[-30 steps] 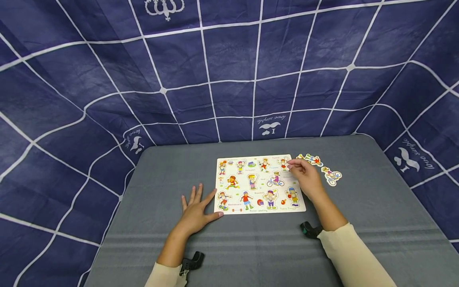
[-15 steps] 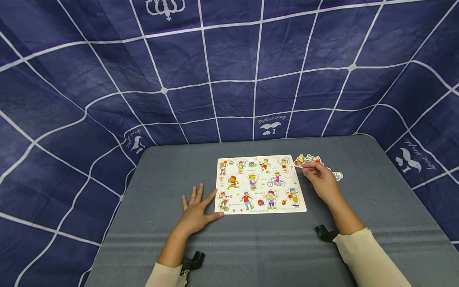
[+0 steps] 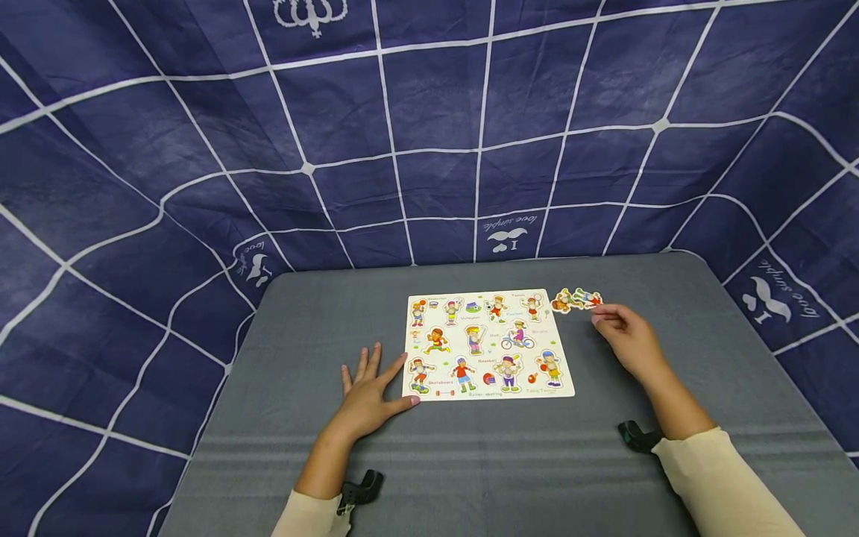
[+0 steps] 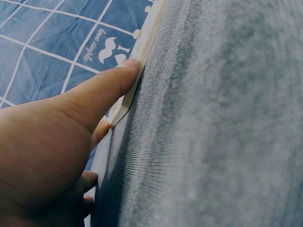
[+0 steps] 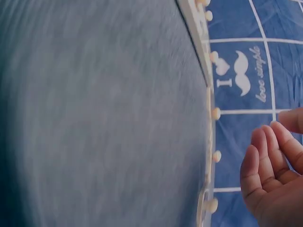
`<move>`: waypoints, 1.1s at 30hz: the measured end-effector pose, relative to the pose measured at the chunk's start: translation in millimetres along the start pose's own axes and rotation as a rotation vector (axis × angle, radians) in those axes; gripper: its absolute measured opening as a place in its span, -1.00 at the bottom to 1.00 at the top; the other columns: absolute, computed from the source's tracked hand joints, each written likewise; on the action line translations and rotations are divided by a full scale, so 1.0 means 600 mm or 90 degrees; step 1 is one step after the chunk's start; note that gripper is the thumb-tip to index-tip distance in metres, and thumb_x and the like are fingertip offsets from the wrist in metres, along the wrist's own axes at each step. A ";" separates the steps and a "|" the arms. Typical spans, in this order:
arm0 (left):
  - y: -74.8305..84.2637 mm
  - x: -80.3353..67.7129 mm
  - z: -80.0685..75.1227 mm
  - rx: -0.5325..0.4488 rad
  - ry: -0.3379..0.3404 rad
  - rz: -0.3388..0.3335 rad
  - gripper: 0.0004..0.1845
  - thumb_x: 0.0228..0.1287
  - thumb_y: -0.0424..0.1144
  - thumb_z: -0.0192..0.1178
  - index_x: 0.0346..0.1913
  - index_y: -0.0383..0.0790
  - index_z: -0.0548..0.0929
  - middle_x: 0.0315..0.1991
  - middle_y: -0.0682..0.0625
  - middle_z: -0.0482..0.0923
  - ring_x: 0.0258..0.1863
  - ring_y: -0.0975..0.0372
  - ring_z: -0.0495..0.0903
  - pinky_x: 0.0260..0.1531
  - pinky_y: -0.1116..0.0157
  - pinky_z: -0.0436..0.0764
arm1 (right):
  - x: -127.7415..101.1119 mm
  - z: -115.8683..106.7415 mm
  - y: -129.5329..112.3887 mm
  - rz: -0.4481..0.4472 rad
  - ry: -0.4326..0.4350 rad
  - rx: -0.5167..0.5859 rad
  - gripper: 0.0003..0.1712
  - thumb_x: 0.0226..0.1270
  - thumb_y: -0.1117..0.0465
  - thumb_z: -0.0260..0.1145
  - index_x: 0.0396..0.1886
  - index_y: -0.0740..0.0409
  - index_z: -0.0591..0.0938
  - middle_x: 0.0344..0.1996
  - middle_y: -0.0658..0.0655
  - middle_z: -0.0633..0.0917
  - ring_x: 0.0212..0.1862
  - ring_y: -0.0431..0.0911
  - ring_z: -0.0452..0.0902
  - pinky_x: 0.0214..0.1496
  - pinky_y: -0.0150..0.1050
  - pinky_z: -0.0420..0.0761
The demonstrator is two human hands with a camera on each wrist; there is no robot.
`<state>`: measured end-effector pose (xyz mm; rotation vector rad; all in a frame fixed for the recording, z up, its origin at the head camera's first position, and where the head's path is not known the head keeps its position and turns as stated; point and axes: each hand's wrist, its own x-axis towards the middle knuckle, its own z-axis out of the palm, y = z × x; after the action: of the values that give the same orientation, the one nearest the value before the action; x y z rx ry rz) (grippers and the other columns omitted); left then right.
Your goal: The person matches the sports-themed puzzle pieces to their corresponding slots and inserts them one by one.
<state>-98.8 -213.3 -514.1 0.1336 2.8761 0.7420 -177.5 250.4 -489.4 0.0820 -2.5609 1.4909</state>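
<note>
A pale wooden peg puzzle board (image 3: 486, 365) printed with sports figures lies on the table, with small knobs along its surface. My left hand (image 3: 365, 403) rests spread at the board's left edge. In the left wrist view the thumb (image 4: 125, 73) touches the side of the board. To the right of the board, my right hand (image 3: 631, 339) is over the table with fingers loosely bent and nothing seen between them. It covers the spot where a cyclist piece lay. Two loose figure pieces, one brownish (image 3: 562, 301) and one red and blue (image 3: 587, 298), lie just left of its fingertips.
A grey cloth covers the table (image 3: 288, 321). Blue curtains (image 3: 436, 186) with white grid lines stand behind and at both sides. Black wrist cameras sit on the left (image 3: 362, 488) and right (image 3: 637, 436) forearms.
My right hand has moved from the tennis figure at the board's upper right corner, rightward past the loose pieces, and now covers the cyclist piece. The left hand has stayed put.
</note>
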 end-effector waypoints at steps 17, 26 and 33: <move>0.001 -0.001 0.002 -0.001 -0.001 -0.004 -0.05 0.10 0.41 0.32 0.55 0.25 0.28 0.67 -0.19 -0.24 0.65 -0.16 -0.36 0.44 -0.40 -0.46 | 0.009 -0.070 0.039 -0.046 -0.016 -0.165 -0.74 0.39 0.32 0.28 -0.04 0.42 0.67 -0.23 0.36 0.72 -0.38 -0.64 0.37 -0.39 -0.59 0.41; 0.001 -0.002 0.001 -0.002 0.000 -0.002 -0.05 0.10 0.41 0.32 0.55 0.25 0.28 0.67 -0.19 -0.24 0.65 -0.16 -0.36 0.44 -0.40 -0.46 | 0.017 -0.091 0.057 -0.040 -0.057 -0.213 -0.76 0.37 0.31 0.32 -0.08 0.41 0.67 -0.25 0.31 0.70 -0.40 -0.60 0.36 -0.41 -0.53 0.41; 0.002 -0.001 0.000 -0.003 0.001 -0.001 -0.06 0.11 0.40 0.33 0.55 0.26 0.28 0.67 -0.20 -0.24 0.65 -0.16 -0.36 0.44 -0.40 -0.46 | 0.026 -0.087 0.058 -0.027 -0.107 -0.216 -0.75 0.38 0.29 0.33 -0.09 0.42 0.68 -0.27 0.33 0.74 -0.40 -0.57 0.39 -0.39 -0.49 0.44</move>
<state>-98.2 -212.4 -513.4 0.1303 2.8756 0.7501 -191.3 313.8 -491.3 0.2223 -2.8854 1.0550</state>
